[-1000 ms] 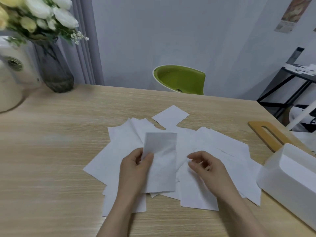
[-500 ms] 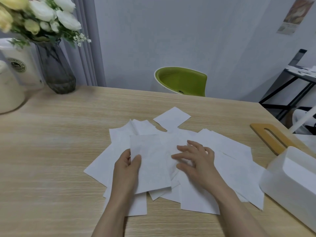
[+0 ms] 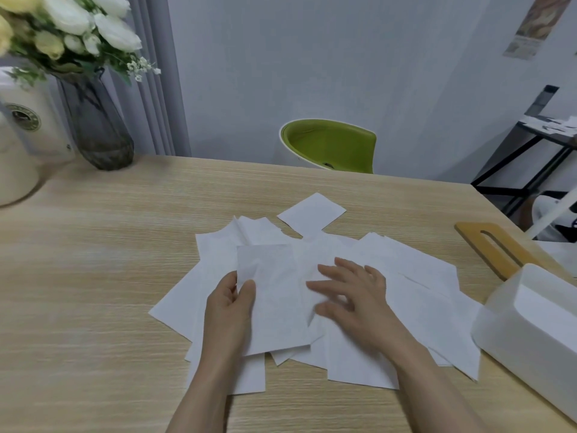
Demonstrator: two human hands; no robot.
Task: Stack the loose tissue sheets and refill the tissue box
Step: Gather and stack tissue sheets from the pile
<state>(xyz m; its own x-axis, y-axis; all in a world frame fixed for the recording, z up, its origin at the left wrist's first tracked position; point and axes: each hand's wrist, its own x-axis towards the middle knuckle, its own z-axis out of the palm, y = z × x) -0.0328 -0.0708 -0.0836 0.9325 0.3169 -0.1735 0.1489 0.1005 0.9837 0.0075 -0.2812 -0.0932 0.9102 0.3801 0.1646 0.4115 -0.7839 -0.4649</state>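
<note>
A person's left hand point(image 3: 229, 310) is pinching a folded tissue sheet point(image 3: 271, 300) by its left edge, the thumb lying on top of the paper and the other fingers tucked beneath it, so how far those are curled cannot be told. The right hand point(image 3: 352, 296) is resting flat on the paper just beside that sheet, its fingers straight and spread fairly wide, gripping nothing, with the fingertips point(image 3: 312, 285) pointing left toward the held sheet's right edge.

The held sheet is sitting upright as a tall white rectangle, lightly creased near the thumb, on top of the loose tissue sheets point(image 3: 415, 276), which are lying fanned and overlapping across the middle of the wooden table point(image 3: 93, 276). One square sheet point(image 3: 311, 214) is jutting out at the far edge of the pile, its near corner meeting the rest.

The white tissue box point(image 3: 530, 332) is standing open at the table's right edge, just beside the pile's right-hand corner, and its wooden lid point(image 3: 493, 250), with a slot cut through it, is lying flat behind it.

At the far left corner a dark glass vase point(image 3: 98, 129) of white and yellow flowers is standing beside a cream-coloured container point(image 3: 28, 126). A green chair point(image 3: 331, 146) is facing the table's far side.
</note>
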